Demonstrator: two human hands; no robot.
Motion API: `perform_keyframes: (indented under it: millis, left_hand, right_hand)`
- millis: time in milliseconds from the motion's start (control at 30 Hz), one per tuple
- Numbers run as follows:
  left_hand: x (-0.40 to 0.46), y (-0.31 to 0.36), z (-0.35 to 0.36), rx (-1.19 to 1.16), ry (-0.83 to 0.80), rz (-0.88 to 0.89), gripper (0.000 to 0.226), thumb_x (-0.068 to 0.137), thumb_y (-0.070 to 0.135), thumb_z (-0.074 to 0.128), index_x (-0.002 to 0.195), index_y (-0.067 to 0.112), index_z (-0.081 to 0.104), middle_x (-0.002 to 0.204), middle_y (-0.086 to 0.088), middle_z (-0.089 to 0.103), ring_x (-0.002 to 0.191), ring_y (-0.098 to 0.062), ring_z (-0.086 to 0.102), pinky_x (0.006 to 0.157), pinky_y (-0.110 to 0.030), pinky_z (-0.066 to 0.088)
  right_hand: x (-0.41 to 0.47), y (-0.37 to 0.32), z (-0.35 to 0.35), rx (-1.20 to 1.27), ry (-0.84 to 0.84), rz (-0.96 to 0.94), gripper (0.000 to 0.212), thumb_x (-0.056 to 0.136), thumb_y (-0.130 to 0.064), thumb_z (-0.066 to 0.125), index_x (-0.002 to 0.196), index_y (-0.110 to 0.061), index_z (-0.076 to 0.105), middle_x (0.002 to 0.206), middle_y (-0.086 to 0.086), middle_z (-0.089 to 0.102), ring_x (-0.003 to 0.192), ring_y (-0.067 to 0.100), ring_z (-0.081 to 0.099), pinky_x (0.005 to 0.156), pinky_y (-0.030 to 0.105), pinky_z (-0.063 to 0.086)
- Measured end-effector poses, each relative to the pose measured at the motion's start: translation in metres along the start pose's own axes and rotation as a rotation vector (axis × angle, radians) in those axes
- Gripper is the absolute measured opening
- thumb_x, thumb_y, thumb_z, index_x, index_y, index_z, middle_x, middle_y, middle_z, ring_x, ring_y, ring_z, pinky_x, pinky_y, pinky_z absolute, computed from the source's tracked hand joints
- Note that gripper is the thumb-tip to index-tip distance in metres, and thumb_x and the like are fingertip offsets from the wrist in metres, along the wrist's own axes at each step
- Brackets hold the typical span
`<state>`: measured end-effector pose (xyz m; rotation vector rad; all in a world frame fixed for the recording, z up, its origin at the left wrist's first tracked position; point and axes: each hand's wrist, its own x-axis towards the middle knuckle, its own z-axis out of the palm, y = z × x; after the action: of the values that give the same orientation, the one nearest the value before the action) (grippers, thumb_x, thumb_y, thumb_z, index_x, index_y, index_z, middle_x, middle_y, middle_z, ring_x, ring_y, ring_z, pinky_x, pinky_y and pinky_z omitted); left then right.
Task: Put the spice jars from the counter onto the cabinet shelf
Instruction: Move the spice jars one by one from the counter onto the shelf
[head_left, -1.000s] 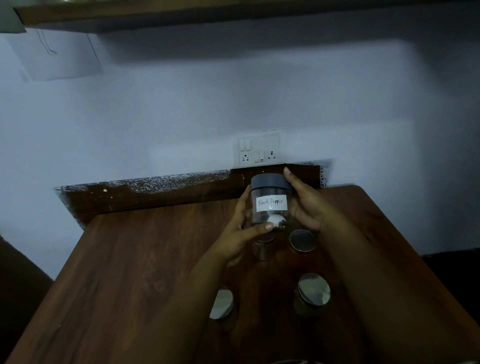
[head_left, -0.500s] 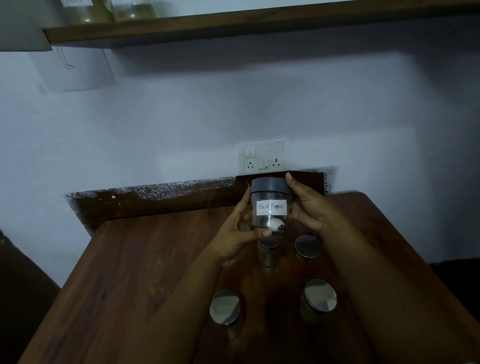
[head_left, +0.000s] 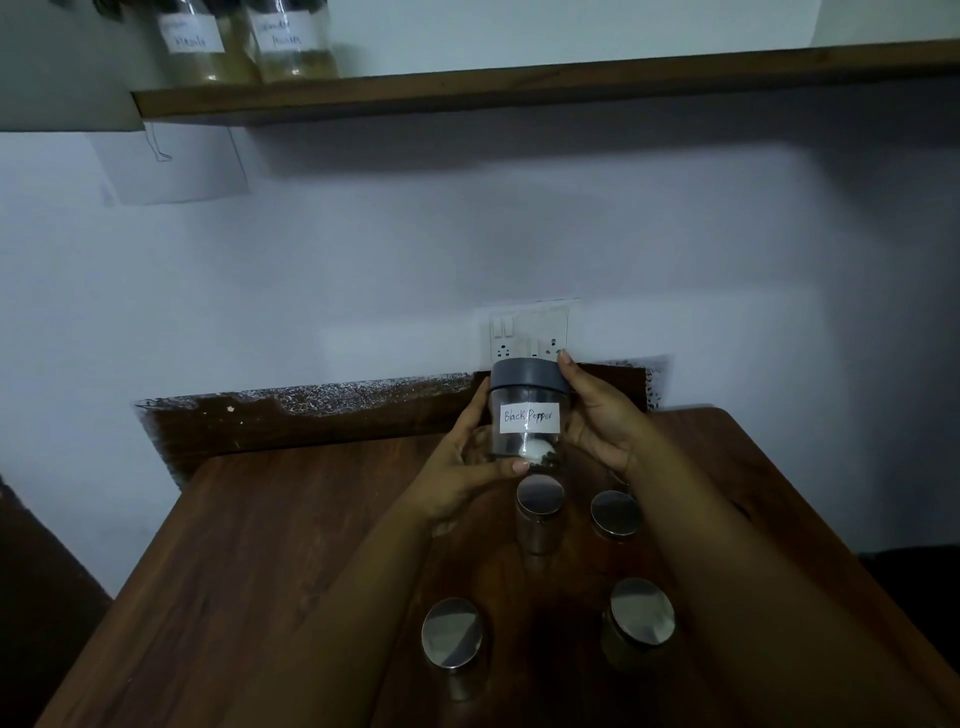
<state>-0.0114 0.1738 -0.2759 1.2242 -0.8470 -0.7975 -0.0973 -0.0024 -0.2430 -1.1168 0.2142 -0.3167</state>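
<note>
A clear jar with a grey lid and a white "Black Pepper" label (head_left: 529, 415) is held upright above the wooden counter (head_left: 270, 561). My left hand (head_left: 462, 467) wraps its lower left side and my right hand (head_left: 597, 421) grips its right side and lid. Below it, several small jars with shiny metal lids stand on the counter: two at the back (head_left: 540, 496) (head_left: 615, 512) and two at the front (head_left: 452, 631) (head_left: 641, 613). High up, the wooden shelf (head_left: 519, 85) carries two labelled jars (head_left: 197, 41) (head_left: 293, 39) at its left end.
A white switch-and-socket plate (head_left: 530, 332) sits on the wall just behind the held jar. A paper sheet (head_left: 171, 166) hangs under the shelf's left end. A dark backsplash strip (head_left: 311, 415) edges the counter's rear.
The view has tilted upward, bringing the shelf and its two jars into sight. Both hands still hold the pepper jar, which has risen slightly above the counter jars.
</note>
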Motion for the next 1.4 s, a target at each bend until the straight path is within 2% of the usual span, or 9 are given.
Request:
perform_keyframes:
  millis: [167, 267, 467, 667, 833, 933, 1100, 1200, 1400]
  left_hand:
    - [0.000, 0.008, -0.005, 0.001, 0.023, 0.027, 0.097, 0.077, -0.013, 0.066, 0.151, 0.034, 0.025, 0.131, -0.010, 0.061, 0.121, -0.028, 0.059, 0.095, -0.040, 0.052]
    - [0.003, 0.021, -0.004, 0.007, 0.089, 0.081, 0.097, 0.075, -0.008, 0.069, 0.149, 0.038, 0.027, 0.136, -0.007, 0.055, 0.119, -0.020, 0.060, 0.096, -0.037, 0.052]
    - [0.008, 0.070, -0.008, 0.129, 0.182, 0.244, 0.100, 0.061, 0.021, 0.087, 0.143, 0.049, 0.036, 0.138, 0.001, 0.049, 0.124, -0.022, 0.055, 0.100, -0.048, 0.049]
    - [0.011, 0.153, -0.008, 0.345, 0.282, 0.486, 0.088, 0.073, 0.020, 0.080, 0.145, 0.043, 0.035, 0.131, 0.021, 0.050, 0.117, -0.001, 0.055, 0.083, -0.013, 0.052]
    - [0.021, 0.210, -0.005, 0.323, 0.309, 0.637, 0.085, 0.075, 0.014, 0.079, 0.146, 0.037, 0.037, 0.141, 0.013, 0.049, 0.118, -0.006, 0.058, 0.099, -0.028, 0.051]
    - [0.031, 0.240, -0.006, 0.337, 0.323, 0.723, 0.081, 0.080, 0.008, 0.077, 0.146, 0.034, 0.038, 0.139, 0.006, 0.052, 0.123, -0.007, 0.055, 0.104, -0.033, 0.048]
    - [0.050, 0.280, -0.017, 0.377, 0.329, 0.768, 0.081, 0.080, 0.007, 0.077, 0.145, 0.037, 0.039, 0.140, 0.002, 0.047, 0.120, -0.007, 0.057, 0.093, -0.019, 0.052]
    - [0.063, 0.297, -0.030, 0.412, 0.318, 0.777, 0.082, 0.078, 0.007, 0.078, 0.145, 0.036, 0.039, 0.139, 0.002, 0.048, 0.116, -0.006, 0.059, 0.090, -0.022, 0.054]
    - [0.087, 0.320, -0.064, 0.523, 0.343, 0.715, 0.087, 0.076, 0.020, 0.081, 0.147, 0.038, 0.034, 0.142, 0.006, 0.046, 0.125, -0.013, 0.052, 0.100, -0.034, 0.050]
  right_hand:
    - [0.004, -0.005, 0.010, -0.036, -0.004, -0.009, 0.065, 0.086, -0.050, 0.059, 0.133, -0.005, 0.055, 0.134, 0.025, 0.056, 0.125, 0.040, 0.053, 0.106, 0.060, 0.039]
    - [0.005, -0.011, 0.018, -0.121, -0.026, -0.015, 0.065, 0.084, -0.047, 0.060, 0.139, -0.016, 0.044, 0.135, 0.019, 0.055, 0.121, 0.035, 0.058, 0.099, 0.055, 0.048]
    - [0.004, -0.059, 0.053, -0.237, -0.072, -0.139, 0.063, 0.079, -0.048, 0.062, 0.136, -0.028, 0.044, 0.130, 0.010, 0.059, 0.116, 0.032, 0.061, 0.094, 0.052, 0.052]
    - [0.008, -0.136, 0.094, -0.396, -0.139, -0.372, 0.060, 0.080, -0.051, 0.062, 0.136, -0.035, 0.045, 0.126, 0.003, 0.062, 0.113, 0.026, 0.061, 0.093, 0.045, 0.052]
    - [0.012, -0.198, 0.134, -0.479, -0.191, -0.537, 0.060, 0.079, -0.050, 0.063, 0.134, -0.036, 0.046, 0.124, -0.001, 0.064, 0.105, 0.019, 0.065, 0.084, 0.037, 0.054]
    - [0.024, -0.226, 0.150, -0.464, -0.208, -0.601, 0.062, 0.077, -0.052, 0.065, 0.133, -0.035, 0.048, 0.120, 0.000, 0.067, 0.107, 0.022, 0.066, 0.090, 0.043, 0.053]
    - [0.049, -0.259, 0.168, -0.432, -0.265, -0.632, 0.063, 0.077, -0.052, 0.066, 0.134, -0.033, 0.047, 0.116, 0.000, 0.066, 0.105, 0.024, 0.064, 0.084, 0.046, 0.055]
    - [0.067, -0.272, 0.174, -0.421, -0.295, -0.624, 0.062, 0.080, -0.049, 0.065, 0.135, -0.029, 0.046, 0.115, 0.001, 0.065, 0.104, 0.023, 0.063, 0.081, 0.041, 0.056]
    - [0.111, -0.296, 0.181, -0.538, -0.281, -0.577, 0.054, 0.081, -0.046, 0.066, 0.131, -0.034, 0.052, 0.128, 0.003, 0.062, 0.113, 0.023, 0.062, 0.091, 0.042, 0.053]
